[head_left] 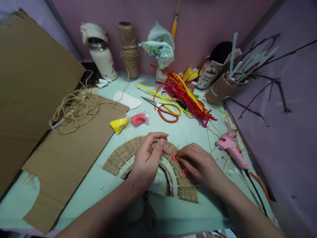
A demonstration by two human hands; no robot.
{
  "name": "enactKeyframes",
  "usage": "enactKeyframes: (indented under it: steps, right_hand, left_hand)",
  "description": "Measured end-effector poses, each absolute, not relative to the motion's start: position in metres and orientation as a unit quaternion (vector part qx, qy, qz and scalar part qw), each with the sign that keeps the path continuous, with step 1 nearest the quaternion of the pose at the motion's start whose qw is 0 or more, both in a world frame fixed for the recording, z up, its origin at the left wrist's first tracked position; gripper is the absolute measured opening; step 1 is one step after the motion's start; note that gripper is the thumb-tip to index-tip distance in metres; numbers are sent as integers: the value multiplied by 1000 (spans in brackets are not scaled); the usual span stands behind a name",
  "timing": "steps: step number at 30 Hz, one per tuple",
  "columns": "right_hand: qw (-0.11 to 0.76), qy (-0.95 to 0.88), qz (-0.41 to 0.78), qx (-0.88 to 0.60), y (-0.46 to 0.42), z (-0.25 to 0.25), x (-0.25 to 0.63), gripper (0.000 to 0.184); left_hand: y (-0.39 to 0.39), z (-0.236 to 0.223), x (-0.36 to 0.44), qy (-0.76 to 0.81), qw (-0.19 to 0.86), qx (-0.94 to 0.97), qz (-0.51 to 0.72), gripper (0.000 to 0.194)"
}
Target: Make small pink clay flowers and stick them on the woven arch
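Observation:
A fan-shaped piece woven from twine over thin sticks (pixel 116 158) lies on the table, a patterned cloth with a dark border at its inner part and a tassel below. Two small red clay-like flowers with yellow centres sit on its right side; one red flower (pixel 175 156) is at the pinched fingertips of my right hand (pixel 198 162), the other (pixel 184 170) just under that hand. My left hand (pixel 150 158) hovers over the fan's middle, fingers curled towards the thumb; whatever is between them is hidden. Yellow (pixel 119 125) and red (pixel 139 119) wrapped clay lumps lie behind the fan.
Scissors (pixel 168 112) and a heap of red and orange pipe cleaners (pixel 185 96) lie behind. At right are a pink glue gun (pixel 232 148) and loose sticks. Cardboard (pixel 81 148) and tangled twine (pixel 76 109) cover the left; a bottle (pixel 102 61) and twine spool (pixel 129 53) stand behind.

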State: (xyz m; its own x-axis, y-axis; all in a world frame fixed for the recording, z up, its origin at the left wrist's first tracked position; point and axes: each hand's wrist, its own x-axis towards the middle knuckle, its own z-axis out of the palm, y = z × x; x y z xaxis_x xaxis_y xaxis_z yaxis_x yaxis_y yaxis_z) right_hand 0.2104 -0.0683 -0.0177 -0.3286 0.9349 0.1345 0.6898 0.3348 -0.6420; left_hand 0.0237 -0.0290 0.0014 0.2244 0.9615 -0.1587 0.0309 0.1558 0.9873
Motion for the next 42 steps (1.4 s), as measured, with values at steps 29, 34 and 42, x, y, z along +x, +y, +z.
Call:
enactKeyframes:
  steps: [29, 34, 42]
  right_hand:
    - [295, -771, 137, -547, -96, -26, 206, 35]
    - [269, -793, 90, -539, -97, -25, 205, 34]
    - [239, -804, 59, -542, -97, -27, 205, 38]
  left_hand:
    - [-29, -18, 21, 448, 263, 828, 209, 18]
    - [-32, -23, 22, 453, 214, 851, 158, 24]
    - [-33, -21, 22, 452, 201, 858, 136, 27]
